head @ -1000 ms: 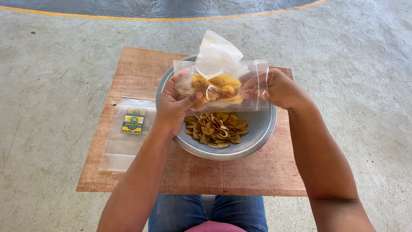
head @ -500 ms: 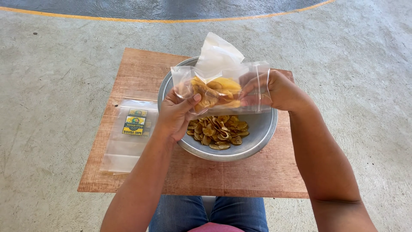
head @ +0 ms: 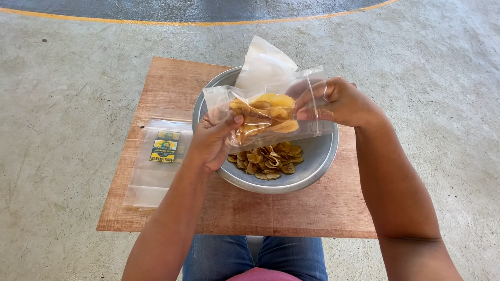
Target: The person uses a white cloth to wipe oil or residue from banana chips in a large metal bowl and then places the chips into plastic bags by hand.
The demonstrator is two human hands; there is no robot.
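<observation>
Both hands grip one clear plastic bag (head: 271, 112) of yellow banana chips, held lying sideways in the air just above a round metal bowl (head: 312, 166). The left hand (head: 211, 140) is closed on the bag's left end, thumb pressed on top; the right hand (head: 336, 101) pinches the right end, fingers clamped over the film near a straight seam. Between the two grips the bag bulges with golden, curled chips, the plastic wrinkled and glossy. Behind the grip a white plastic bag (head: 263, 62) sticks up from the bowl's far rim. Below it, loose darker chips (head: 268, 158) lie in the bowl. Left of the left hand, flat on the wooden board (head: 271, 213), lie empty clear pouches (head: 156, 164) bearing a small rectangular label (head: 164, 147) in green, yellow and dark blue.
</observation>
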